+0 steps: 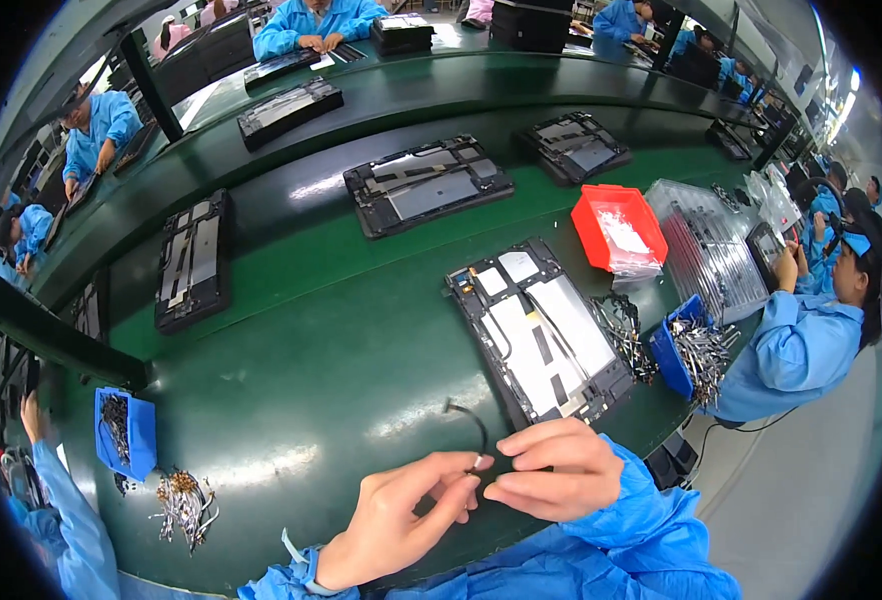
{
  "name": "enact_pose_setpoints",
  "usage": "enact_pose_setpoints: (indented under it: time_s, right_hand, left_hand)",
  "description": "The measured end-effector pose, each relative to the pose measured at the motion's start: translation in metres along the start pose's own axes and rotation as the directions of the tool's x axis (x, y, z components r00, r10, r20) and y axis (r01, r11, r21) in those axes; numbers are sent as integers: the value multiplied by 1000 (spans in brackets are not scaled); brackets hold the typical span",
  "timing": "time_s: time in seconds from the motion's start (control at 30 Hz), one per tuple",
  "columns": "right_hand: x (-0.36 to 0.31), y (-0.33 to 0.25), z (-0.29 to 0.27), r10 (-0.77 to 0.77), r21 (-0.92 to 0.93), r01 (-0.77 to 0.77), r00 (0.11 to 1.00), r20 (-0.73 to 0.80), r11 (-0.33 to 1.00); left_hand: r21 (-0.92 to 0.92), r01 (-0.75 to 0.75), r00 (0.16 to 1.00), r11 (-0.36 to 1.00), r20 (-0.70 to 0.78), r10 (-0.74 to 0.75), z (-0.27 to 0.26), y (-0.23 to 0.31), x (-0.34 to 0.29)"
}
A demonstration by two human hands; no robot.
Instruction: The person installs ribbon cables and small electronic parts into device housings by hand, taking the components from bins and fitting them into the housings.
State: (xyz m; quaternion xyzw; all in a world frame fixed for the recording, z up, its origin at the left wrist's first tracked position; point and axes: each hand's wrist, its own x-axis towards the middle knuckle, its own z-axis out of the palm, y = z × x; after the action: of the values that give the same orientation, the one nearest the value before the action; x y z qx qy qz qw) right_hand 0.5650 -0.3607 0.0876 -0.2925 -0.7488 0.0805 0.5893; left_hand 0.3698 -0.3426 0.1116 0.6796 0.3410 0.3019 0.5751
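My left hand (401, 515) is pinched on a short, thin black cable (483, 432) that curves up from between thumb and forefinger. Its free end bends left, over the green bench. Close beside it on the right is my right hand (561, 472), fingers bent and apart, with a gap between thumb and forefinger and nothing visible in it. Just beyond my hands lies a tablet-like device (546, 335) with its inside uncovered, showing silver battery panels, dark strips and a black frame. The cable is apart from this device.
Similar uncovered devices stand on the bench, such as one at left (193, 258) and one at back (429, 182). A red bin (586, 222) and a blue bin of cables (671, 362) stand right. Another blue bin (141, 440) is left, near loose cables (186, 508). Co-workers sit around.
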Motion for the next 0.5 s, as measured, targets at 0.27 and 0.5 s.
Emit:
enact_pose_setpoints:
  time_s: [0.27, 0.5]
  right_hand:
    - [-1, 8, -6, 240, 92, -259, 954, 182, 962]
    - [-3, 2, -10, 478, 299, -511, 860, 181, 806]
  left_hand:
    - [53, -236, 971, 970, 35, 235, 6, -5, 5]
    - [72, -201, 973, 977, 131, 190, 4, -9, 9]
